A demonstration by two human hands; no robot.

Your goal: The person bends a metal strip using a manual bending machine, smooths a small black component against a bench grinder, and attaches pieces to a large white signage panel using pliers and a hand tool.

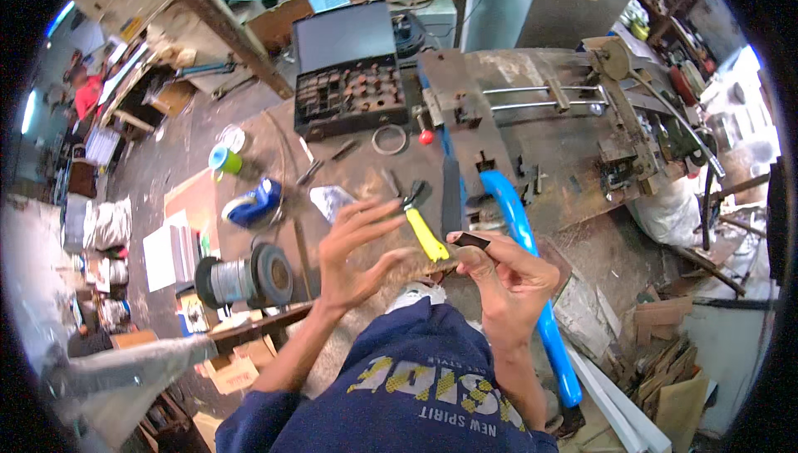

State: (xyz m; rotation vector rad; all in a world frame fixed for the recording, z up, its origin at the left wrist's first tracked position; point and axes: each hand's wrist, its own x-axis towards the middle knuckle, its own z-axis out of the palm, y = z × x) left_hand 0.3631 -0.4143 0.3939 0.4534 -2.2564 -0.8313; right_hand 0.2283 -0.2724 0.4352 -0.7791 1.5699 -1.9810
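My right hand (pixel 511 278) pinches a small, flat, dark piece (pixel 468 240) between thumb and fingertips; its kind cannot be made out. My left hand (pixel 353 258) is raised over the near edge of the bench, fingers spread, holding nothing. Between the two hands lies a tool with a bright yellow handle (pixel 426 235) and a black head. Just beyond my right hand runs a long blue lever handle (pixel 514 212), passing behind the hand and down toward the lower right. A crumpled white piece (pixel 331 201) lies past my left fingers.
An open black case (pixel 345 129) of small dark metal parts stands at the back. Left are a blue tape dispenser (pixel 253 204), a green cup (pixel 224 160) and a wire spool (pixel 241 281). A metal ring (pixel 389 140) lies mid-bench; a machine with metal rods (pixel 544 96) occupies the right.
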